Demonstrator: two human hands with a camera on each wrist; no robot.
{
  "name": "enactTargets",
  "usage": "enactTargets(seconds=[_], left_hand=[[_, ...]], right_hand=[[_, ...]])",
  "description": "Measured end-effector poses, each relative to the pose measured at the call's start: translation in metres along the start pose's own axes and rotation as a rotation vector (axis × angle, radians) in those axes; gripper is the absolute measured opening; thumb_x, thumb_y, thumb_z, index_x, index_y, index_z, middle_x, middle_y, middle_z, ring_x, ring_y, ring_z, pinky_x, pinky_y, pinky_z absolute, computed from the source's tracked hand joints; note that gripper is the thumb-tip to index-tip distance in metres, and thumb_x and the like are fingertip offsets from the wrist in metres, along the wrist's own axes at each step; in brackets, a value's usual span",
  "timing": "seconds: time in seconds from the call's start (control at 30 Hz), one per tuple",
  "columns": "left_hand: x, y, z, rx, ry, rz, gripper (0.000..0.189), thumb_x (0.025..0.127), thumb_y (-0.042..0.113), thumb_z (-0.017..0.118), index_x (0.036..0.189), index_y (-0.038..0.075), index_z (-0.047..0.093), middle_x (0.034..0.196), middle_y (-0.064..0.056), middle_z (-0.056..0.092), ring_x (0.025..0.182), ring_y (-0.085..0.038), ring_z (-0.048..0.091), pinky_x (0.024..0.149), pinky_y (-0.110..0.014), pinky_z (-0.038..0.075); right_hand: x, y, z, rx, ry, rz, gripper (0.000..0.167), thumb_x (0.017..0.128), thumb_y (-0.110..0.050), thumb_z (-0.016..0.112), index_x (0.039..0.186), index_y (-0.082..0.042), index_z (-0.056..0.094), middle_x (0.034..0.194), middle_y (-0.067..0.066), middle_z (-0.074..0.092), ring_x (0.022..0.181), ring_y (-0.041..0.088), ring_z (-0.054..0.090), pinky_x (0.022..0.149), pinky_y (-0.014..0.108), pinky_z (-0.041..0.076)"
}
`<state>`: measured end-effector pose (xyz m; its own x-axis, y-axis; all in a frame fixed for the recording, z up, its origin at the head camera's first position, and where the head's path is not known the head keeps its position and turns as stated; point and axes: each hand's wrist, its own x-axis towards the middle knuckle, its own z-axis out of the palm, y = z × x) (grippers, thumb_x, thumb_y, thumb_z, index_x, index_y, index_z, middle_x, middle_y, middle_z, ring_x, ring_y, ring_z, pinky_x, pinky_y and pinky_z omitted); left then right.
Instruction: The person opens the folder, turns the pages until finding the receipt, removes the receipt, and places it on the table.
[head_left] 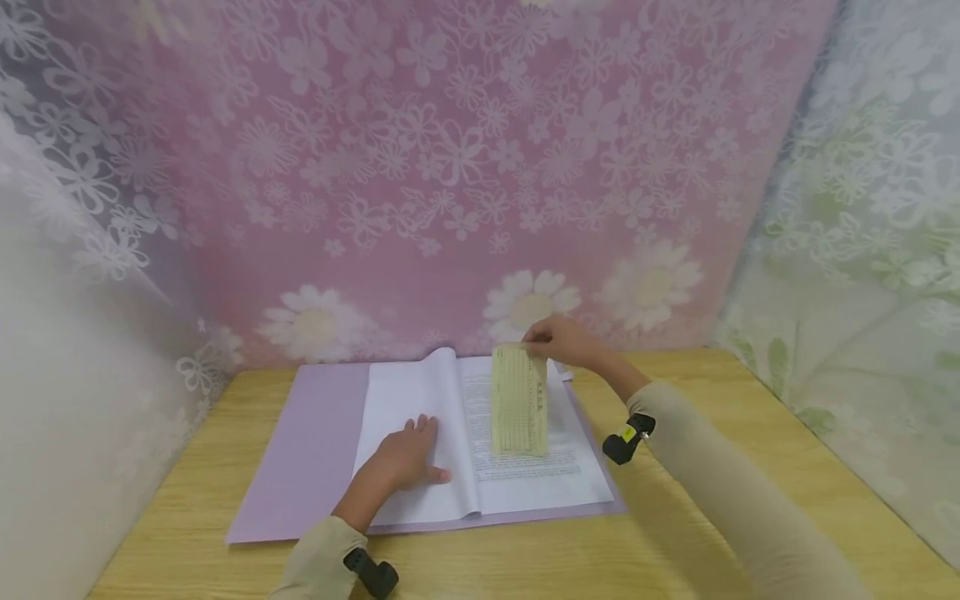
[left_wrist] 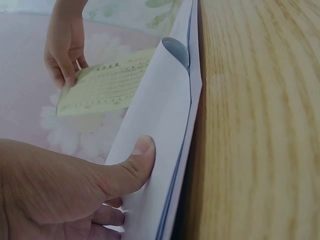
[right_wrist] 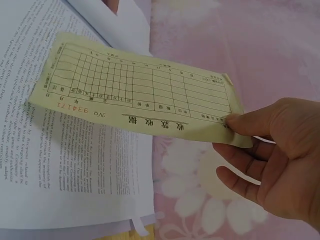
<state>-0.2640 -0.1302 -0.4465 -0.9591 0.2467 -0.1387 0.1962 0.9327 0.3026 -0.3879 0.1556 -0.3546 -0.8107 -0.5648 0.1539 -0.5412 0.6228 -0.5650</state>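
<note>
A yellow receipt slip [head_left: 517, 408], printed with a ruled form and a red number, hangs over the right-hand page [head_left: 525, 483]. My right hand [head_left: 561, 340] pinches its top corner between thumb and fingers, as the right wrist view shows. My left hand [head_left: 408, 454] rests with spread fingers on the turned-over white pages [left_wrist: 155, 110], pressing them to the left. Those pages bulge in a curl along the middle. Beneath the sheets lies an open lilac folder [head_left: 300, 450]. Dense printed text fills the page behind the slip.
The folder lies on a wooden table [head_left: 172, 492]. Behind it stands a pink flowered backdrop [head_left: 450, 208], with pale flowered sheets at both sides. A small white tab [right_wrist: 140, 225] sticks out from the papers' far right edge. Each wrist wears a black camera.
</note>
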Motion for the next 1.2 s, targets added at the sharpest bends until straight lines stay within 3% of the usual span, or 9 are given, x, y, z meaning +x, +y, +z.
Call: enactTargets(seconds=[0.17,0.33,0.57,0.77,0.9,1.2], left_hand=[[-0.001,0.000,-0.002,0.002,0.001,0.006,0.096,0.085,0.044,0.080,0.154,-0.006,0.036,0.162,-0.027,0.034,0.151,-0.045,0.032,0.120,-0.057,0.034],[-0.003,0.000,-0.002,-0.024,-0.004,-0.002,0.095,0.085,0.042,0.080,0.154,-0.006,0.036,0.162,-0.027,0.033,0.151,-0.046,0.031,0.120,-0.058,0.033],[-0.006,0.002,0.000,-0.026,0.004,-0.011,0.094,0.084,0.041,0.080,0.154,-0.005,0.037,0.161,-0.027,0.035,0.151,-0.045,0.032,0.120,-0.058,0.034],[-0.008,0.006,-0.002,-0.029,0.003,-0.015,0.093,0.084,0.041,0.080,0.154,-0.004,0.037,0.162,-0.024,0.035,0.151,-0.044,0.032,0.121,-0.057,0.033],[-0.006,0.007,-0.001,-0.023,-0.002,-0.001,0.094,0.085,0.042,0.079,0.154,-0.004,0.037,0.162,-0.025,0.035,0.151,-0.044,0.032,0.120,-0.057,0.033],[-0.001,0.003,-0.002,0.010,-0.016,-0.013,0.095,0.086,0.045,0.078,0.155,-0.004,0.035,0.163,-0.025,0.033,0.152,-0.044,0.030,0.121,-0.057,0.032]], right_hand=[[-0.016,0.010,-0.020,0.119,0.062,0.094,0.021,0.101,-0.009,0.062,0.113,0.005,0.073,0.107,0.020,0.074,0.092,0.021,0.067,0.082,0.035,0.056],[-0.032,0.030,-0.034,0.203,0.146,0.179,0.027,0.100,-0.011,0.065,0.119,0.008,0.068,0.116,0.025,0.070,0.097,0.020,0.067,0.088,0.046,0.059],[-0.058,0.054,-0.046,0.174,0.194,0.249,0.037,0.102,-0.015,0.061,0.128,0.011,0.063,0.123,0.029,0.067,0.100,0.027,0.068,0.080,0.034,0.058],[-0.079,0.075,-0.054,0.144,0.243,0.282,0.038,0.104,-0.016,0.059,0.130,0.012,0.061,0.124,0.032,0.065,0.112,0.042,0.065,0.084,0.043,0.062],[-0.092,0.088,-0.059,0.140,0.258,0.290,0.035,0.103,-0.016,0.062,0.124,0.012,0.064,0.119,0.032,0.067,0.106,0.039,0.068,0.080,0.039,0.062],[-0.115,0.110,-0.060,0.107,0.298,0.301,0.033,0.100,-0.015,0.066,0.116,0.014,0.065,0.106,0.029,0.072,0.078,0.017,0.072,0.068,0.028,0.058]])
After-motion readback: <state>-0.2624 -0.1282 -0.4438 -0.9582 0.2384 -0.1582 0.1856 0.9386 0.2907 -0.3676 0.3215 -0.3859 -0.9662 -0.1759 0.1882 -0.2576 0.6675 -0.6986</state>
